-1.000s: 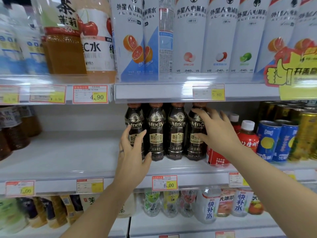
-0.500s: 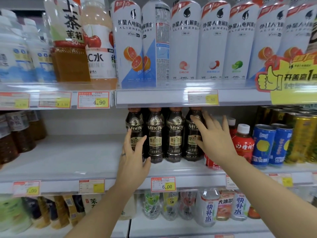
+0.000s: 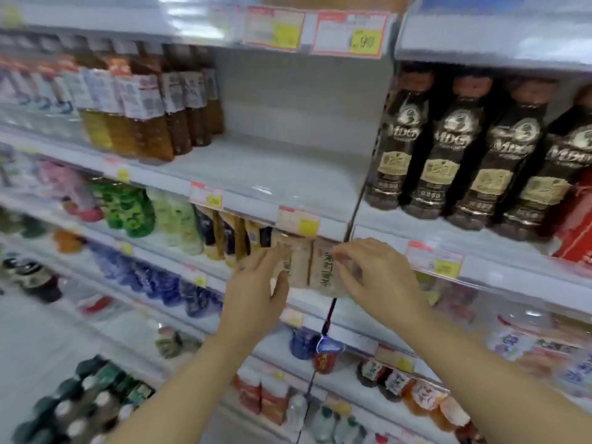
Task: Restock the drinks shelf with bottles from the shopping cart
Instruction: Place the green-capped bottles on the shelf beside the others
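**Item:** dark gold-labelled bottles (image 3: 445, 149), four in view in a row.
**Location:** they stood at the front edge of the middle shelf (image 3: 275, 168), right bay, shoulder to shoulder. A bare stretch of the same shelf lay just to their left, between them and the amber tea bottles (image 3: 150, 129). The shopping cart was not in view.
**Orientation:** upright on their bases, long axis vertical, caps up under the shelf above, labels facing the aisle. The lean in the picture was judged to come from the wide lens.
**Handling (judged):** full plastic bottles, moderately heavy for one hand, stiff while sealed, and not fragile. The glossy sleeve was likely a little slick. The best hold was round the narrowed mid-body or just under the shoulder, not by the cap.
**Hands:** the left hand (image 3: 256, 293) was held flat with its fingers extended, carrying nothing. The right hand (image 3: 381, 280) had its fingers loosely bent, with nothing seen in its grasp. Both hung below the dark bottles, in front of the beige-labelled bottles (image 3: 320, 270) on the next shelf down. Blur hid whether either hand touched those.
**Nearby:** a price tag (image 3: 435, 257) was on the shelf lip.
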Action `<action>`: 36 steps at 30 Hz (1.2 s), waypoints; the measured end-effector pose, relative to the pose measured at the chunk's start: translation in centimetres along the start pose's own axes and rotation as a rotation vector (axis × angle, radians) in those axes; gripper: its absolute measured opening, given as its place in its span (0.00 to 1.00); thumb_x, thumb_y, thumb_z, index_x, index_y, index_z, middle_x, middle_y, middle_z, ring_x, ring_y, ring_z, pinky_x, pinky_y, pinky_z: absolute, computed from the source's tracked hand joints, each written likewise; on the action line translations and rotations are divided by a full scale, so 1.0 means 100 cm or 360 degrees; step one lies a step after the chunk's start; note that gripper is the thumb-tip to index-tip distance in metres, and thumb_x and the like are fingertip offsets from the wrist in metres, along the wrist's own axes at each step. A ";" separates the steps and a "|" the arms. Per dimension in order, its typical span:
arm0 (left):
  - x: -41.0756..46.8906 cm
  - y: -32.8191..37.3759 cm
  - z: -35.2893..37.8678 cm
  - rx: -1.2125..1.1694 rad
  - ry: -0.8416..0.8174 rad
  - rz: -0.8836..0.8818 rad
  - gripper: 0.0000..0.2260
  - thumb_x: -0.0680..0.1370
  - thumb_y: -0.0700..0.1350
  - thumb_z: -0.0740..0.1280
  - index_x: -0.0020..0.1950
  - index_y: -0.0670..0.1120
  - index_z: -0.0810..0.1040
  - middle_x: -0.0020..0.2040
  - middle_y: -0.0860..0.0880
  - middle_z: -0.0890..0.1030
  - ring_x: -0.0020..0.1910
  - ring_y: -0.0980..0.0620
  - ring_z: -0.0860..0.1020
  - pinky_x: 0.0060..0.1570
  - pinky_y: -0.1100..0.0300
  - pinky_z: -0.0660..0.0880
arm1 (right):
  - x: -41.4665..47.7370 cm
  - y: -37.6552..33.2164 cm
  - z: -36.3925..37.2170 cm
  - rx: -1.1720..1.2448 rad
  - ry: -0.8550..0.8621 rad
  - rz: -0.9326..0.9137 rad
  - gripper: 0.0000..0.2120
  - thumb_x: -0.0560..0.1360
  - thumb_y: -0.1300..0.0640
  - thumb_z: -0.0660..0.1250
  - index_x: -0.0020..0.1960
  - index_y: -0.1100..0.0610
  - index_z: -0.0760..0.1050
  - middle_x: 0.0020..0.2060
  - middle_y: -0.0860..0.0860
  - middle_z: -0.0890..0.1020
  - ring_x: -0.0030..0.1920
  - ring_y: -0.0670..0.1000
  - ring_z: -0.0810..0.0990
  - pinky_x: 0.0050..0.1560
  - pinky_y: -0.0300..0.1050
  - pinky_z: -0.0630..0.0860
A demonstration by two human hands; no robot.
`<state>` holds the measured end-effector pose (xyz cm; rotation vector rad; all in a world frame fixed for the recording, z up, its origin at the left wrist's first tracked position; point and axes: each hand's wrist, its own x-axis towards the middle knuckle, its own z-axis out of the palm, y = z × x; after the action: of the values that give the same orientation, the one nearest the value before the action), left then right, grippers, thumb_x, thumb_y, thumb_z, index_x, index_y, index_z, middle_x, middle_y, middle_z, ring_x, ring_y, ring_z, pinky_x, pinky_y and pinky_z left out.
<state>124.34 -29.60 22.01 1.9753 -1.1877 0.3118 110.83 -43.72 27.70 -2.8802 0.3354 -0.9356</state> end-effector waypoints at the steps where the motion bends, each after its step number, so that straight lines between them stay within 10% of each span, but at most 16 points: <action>1: -0.015 -0.017 -0.005 0.0021 -0.0013 -0.0117 0.15 0.77 0.41 0.63 0.63 0.48 0.74 0.58 0.50 0.78 0.50 0.46 0.78 0.49 0.49 0.76 | 0.004 -0.011 0.017 0.0059 -0.0056 -0.0025 0.09 0.70 0.58 0.65 0.48 0.54 0.80 0.41 0.48 0.83 0.40 0.52 0.81 0.40 0.43 0.76; 15: -0.195 -0.242 -0.060 0.0110 -0.0100 -0.1634 0.11 0.78 0.43 0.62 0.57 0.52 0.78 0.54 0.54 0.80 0.46 0.54 0.80 0.41 0.59 0.75 | 0.042 -0.164 0.282 0.0611 -0.1210 -0.0073 0.08 0.74 0.58 0.64 0.52 0.52 0.79 0.46 0.49 0.82 0.48 0.51 0.79 0.47 0.46 0.76; 27: -0.295 -0.402 -0.065 0.0054 -0.0218 -0.2307 0.08 0.77 0.48 0.62 0.55 0.54 0.77 0.50 0.56 0.80 0.50 0.52 0.78 0.45 0.57 0.74 | 0.029 -0.254 0.515 0.0514 -0.2064 0.0011 0.19 0.74 0.56 0.66 0.64 0.56 0.72 0.59 0.55 0.78 0.56 0.56 0.77 0.56 0.51 0.75; 36: -0.319 -0.457 -0.028 -0.0266 -0.0017 -0.2543 0.10 0.76 0.43 0.63 0.56 0.49 0.78 0.50 0.52 0.81 0.48 0.53 0.78 0.51 0.54 0.75 | 0.026 -0.278 0.618 -0.0169 -0.1866 -0.1167 0.26 0.76 0.50 0.61 0.72 0.53 0.60 0.71 0.53 0.65 0.75 0.55 0.52 0.73 0.58 0.46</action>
<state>145.80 3.84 -17.11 2.1251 0.5549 -0.5949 154.30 -15.96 -16.35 -3.0309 -0.7978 0.8579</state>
